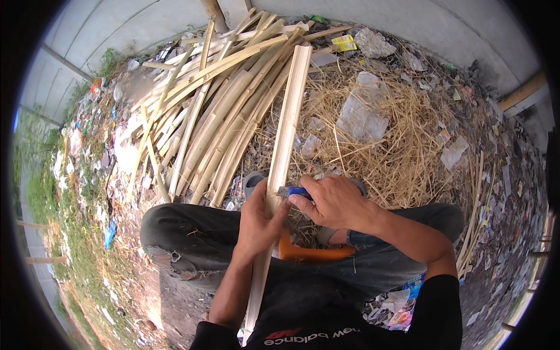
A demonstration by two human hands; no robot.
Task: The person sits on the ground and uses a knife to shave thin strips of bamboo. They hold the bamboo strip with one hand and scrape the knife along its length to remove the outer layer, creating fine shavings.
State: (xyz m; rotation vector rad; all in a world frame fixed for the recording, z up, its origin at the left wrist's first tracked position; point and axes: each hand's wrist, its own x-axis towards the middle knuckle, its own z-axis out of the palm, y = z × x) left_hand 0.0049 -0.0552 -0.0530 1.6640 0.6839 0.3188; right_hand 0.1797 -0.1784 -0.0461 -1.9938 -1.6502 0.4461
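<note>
A long split bamboo piece (290, 111) runs from beside my body out toward the pile, its pale hollow inner face up. My left hand (258, 217) is closed around it at about lap height. In my right hand (333, 201) is a utility knife (299, 192) with a blue handle. Its short blade lies against the bamboo's inner face, just beyond my left thumb. My fingers cover much of the handle.
A heap of split bamboo strips (224, 119) lies ahead to the left. Straw-like shavings (396, 157) and a crumpled clear plastic sheet (363, 119) cover the ground ahead right. An orange curved object (312, 253) sits between my legs. A grey wall (461, 35) stands behind.
</note>
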